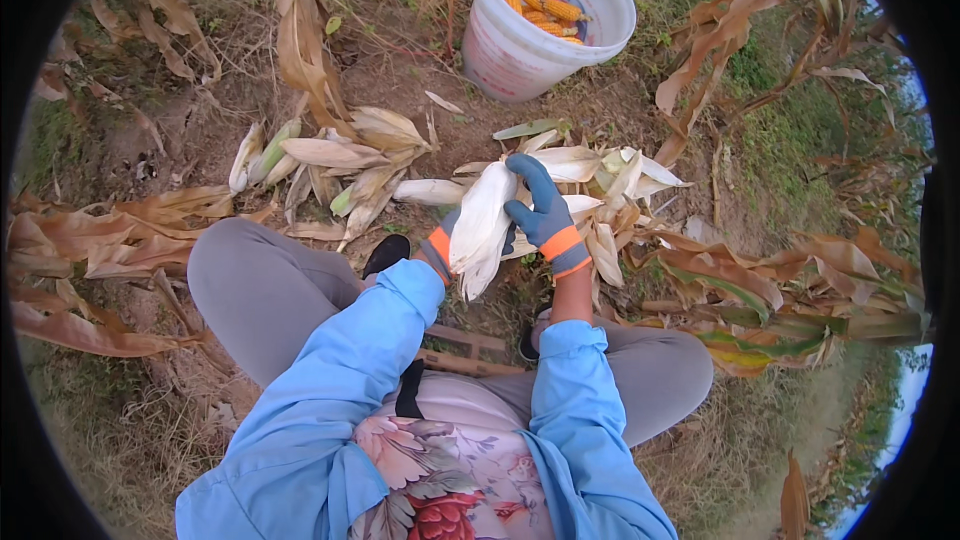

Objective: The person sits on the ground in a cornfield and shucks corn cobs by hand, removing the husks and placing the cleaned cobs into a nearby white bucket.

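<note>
An ear of corn in a pale, dry husk (482, 225) is held upright in front of me, between my two gloved hands. My left hand (440, 243), in a grey glove with an orange cuff, grips it from the left and behind. The husk hides most of those fingers. My right hand (541, 208), in a blue-grey glove with an orange band, closes on the upper right part of the ear, its fingers at the top end. No bare kernels show on this ear.
Beyond my hands stands a white bucket (505, 52) holding several husked orange corn cobs (556, 10). Ears in husk (345, 155) lie on the soil to the left. Loose husks (615, 190) are heaped to the right. Dry corn stalks (820, 275) border both sides.
</note>
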The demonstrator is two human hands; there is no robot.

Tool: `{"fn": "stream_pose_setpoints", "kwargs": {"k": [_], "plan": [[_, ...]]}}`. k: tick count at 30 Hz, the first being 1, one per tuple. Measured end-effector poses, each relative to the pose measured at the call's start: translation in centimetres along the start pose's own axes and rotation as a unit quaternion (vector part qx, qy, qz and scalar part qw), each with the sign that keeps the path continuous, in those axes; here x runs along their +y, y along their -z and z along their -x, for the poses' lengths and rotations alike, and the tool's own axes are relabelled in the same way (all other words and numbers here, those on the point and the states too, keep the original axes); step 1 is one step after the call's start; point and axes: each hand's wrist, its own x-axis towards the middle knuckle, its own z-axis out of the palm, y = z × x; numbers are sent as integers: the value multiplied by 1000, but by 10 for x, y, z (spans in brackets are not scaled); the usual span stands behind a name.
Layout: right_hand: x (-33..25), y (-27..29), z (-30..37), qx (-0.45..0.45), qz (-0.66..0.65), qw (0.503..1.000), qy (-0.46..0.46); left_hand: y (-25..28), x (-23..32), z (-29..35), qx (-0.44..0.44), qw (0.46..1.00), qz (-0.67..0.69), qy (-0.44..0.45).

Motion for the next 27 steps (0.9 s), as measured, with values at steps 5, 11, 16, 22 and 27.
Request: {"fn": "stream_pose_setpoints", "kwargs": {"k": [5,11,16,22,27], "plan": [[-17,4,-5,-25,50,998,26,-1,-4,13,-20,996,92,11],[-9,1,-4,74,81,992,65,10,-19,-2,-119,992,-8,47],[-11,-3,2,284,-186,936,-88,12,-36,-6,-100,988,33,111],[-12,16,-5,244,-614,751,4,4,-47,0,-153,975,123,103],[28,33,11,174,-798,576,45,-14,-54,8,-156,970,153,104]]}}
